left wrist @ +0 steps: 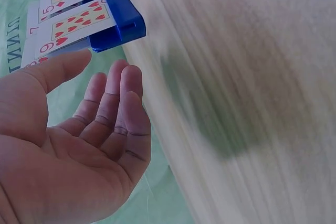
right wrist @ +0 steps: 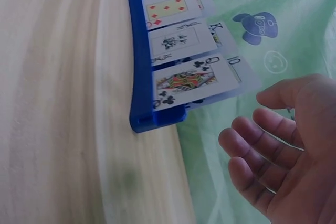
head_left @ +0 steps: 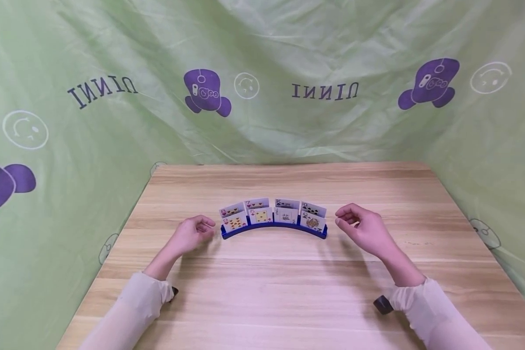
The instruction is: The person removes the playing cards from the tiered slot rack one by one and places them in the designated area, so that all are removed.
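A curved blue card holder [head_left: 273, 225] stands on the table with two rows of playing cards upright in it. The front row shows a nine of hearts [left wrist: 79, 29], a five of diamonds [right wrist: 170, 8], a joker [right wrist: 178, 42] and a queen of clubs [right wrist: 194, 82]. Behind them rise an eight, a seven, a king [head_left: 286, 203] and a ten [head_left: 313, 209]. My left hand [head_left: 194, 233] hovers just off the holder's left end, fingers loosely bent around nothing. Off the right end, my right hand [head_left: 363, 227] is likewise relaxed and holds nothing.
The holder sits mid-width on a light wooden table [head_left: 271, 291]. A green cloth [head_left: 271, 131] with purple figures hangs behind the table and along both sides. Dark wrist devices [head_left: 382, 305] show below both sleeves.
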`<state>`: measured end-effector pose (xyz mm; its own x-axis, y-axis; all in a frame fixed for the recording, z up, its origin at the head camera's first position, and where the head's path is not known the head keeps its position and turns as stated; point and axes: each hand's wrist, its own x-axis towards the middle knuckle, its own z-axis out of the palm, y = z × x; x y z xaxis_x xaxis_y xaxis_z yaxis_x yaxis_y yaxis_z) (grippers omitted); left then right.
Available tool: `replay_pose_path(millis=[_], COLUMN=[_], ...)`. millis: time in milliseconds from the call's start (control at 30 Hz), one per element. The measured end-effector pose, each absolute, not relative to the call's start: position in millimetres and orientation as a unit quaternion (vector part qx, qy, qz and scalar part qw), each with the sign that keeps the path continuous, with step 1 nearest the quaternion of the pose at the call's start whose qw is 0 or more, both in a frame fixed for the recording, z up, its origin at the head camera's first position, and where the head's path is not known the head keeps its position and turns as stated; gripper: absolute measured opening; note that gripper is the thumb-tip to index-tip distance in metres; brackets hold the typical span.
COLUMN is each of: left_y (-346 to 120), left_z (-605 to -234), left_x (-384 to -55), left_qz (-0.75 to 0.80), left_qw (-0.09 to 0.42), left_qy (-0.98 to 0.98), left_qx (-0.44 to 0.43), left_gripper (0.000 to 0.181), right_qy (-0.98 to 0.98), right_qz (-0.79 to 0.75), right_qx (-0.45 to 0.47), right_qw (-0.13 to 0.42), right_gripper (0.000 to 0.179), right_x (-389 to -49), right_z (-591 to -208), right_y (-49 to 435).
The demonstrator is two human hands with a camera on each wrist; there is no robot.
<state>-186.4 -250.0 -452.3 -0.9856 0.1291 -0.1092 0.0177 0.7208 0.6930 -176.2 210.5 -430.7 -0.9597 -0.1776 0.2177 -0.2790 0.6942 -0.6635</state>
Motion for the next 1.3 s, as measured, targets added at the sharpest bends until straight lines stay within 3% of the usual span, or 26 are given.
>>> replay_pose_path(millis=[1300], left_y=[-232], left_z=[-471], left_x=[-188], left_qz=[0.388], left_qw=[0.107], left_qy=[0.915], left_qx=[0.019], left_gripper=[0.029], right_qy=[-0.904], right_qz=[0.41], right_qx=[0.112], right_qw=[0.043], right_gripper=[0.015], right_x=[-175], right_z=[-444], right_y=[198])
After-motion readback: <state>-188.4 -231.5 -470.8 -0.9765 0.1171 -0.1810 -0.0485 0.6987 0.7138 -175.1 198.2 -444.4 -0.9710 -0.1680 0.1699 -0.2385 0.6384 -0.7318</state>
